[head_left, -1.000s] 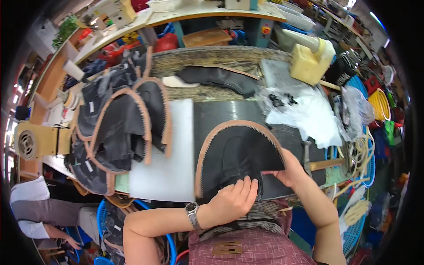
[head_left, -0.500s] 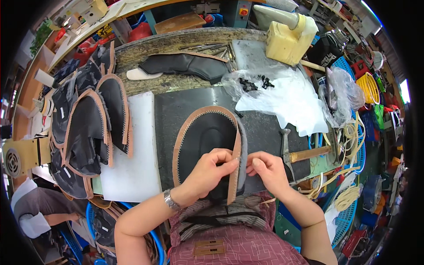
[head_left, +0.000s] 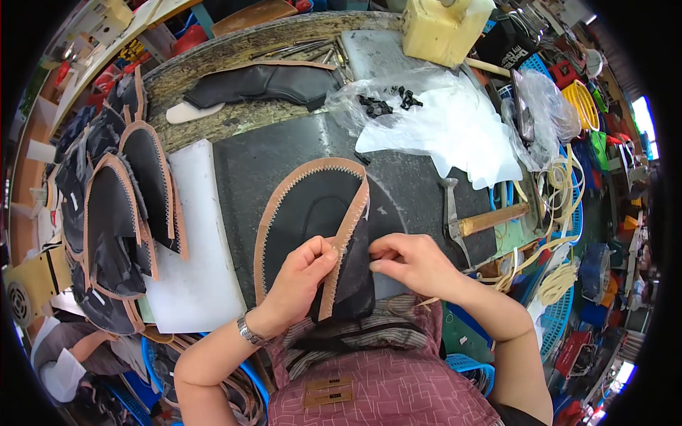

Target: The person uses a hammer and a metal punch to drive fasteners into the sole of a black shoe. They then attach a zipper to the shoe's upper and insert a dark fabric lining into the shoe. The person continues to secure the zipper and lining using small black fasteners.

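Observation:
A black shoe upper point(head_left: 298, 206) with a tan edge strip, joined by white zigzag stitching, lies on a dark board point(head_left: 238, 177) in front of me. Its right side is folded inward, so the tan strip runs slantwise and a dark grey face shows beside it. With thumb and fingers closed, my left hand point(head_left: 298, 280) pinches that folded strip low down. On the other side, my right hand point(head_left: 412, 263) has its thumb and fingers drawn together at the outer edge of the folded part. What its fingertips grip there is hard to see.
More uppers point(head_left: 114, 220) are piled at the left by a white board point(head_left: 188, 234). A hammer point(head_left: 490, 220) lies at the right. Beyond are a clear plastic bag point(head_left: 440, 128), another black upper point(head_left: 263, 85) and a yellowish block point(head_left: 444, 32). A person sits at lower left.
The upper's right side has been turned further inward to the left, baring more of its dark grey face. Both hands have shifted left in the picture, as the whole view has moved too.

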Demonstrator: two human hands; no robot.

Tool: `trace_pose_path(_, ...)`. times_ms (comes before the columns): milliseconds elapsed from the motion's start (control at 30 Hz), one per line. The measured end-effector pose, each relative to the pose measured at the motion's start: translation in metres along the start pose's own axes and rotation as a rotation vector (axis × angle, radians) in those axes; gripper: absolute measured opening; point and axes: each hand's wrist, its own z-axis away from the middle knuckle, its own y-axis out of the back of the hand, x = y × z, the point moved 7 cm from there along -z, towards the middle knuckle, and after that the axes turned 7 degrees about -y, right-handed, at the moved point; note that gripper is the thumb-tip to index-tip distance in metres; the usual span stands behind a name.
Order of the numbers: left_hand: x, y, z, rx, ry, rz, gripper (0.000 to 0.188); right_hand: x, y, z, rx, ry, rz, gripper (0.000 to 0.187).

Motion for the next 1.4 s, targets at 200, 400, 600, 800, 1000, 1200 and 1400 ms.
trace_pose_path(200,0.062,-0.059,0.001,-0.245,-0.925,-1.306,0.042,0.011,-0.014,-0.010,0.040,0.095,0.148,0.026)
trace_pose_path(400,0.061,-0.101,-0.002,-0.681,-0.946,-1.282,0.048,-0.006,-0.024,0.004,0.263,0.394,0.269,0.030)
trace_pose_path(600,0.065,-0.068,0.004,-0.458,-0.990,-1.438,0.019,-0.012,-0.027,-0.008,0.118,0.119,0.468,0.020)
trace_pose_path(800,0.038,-0.048,-0.001,-0.187,-0.872,-1.541,0.019,-0.015,-0.030,-0.008,0.138,0.065,0.514,0.014)
trace_pose_path(1000,0.027,-0.051,0.005,-0.100,-0.857,-1.532,0.026,-0.019,-0.035,-0.002,0.072,0.140,0.567,0.014)
trace_pose_path(1200,0.027,-0.059,0.026,-0.120,-1.266,-1.694,0.029,-0.012,-0.032,0.003,0.213,0.077,0.404,0.011)
trace_pose_path(1400,0.026,-0.034,0.026,-0.012,-0.979,-1.369,0.031,-0.016,-0.033,0.014,0.155,0.103,0.437,0.017)
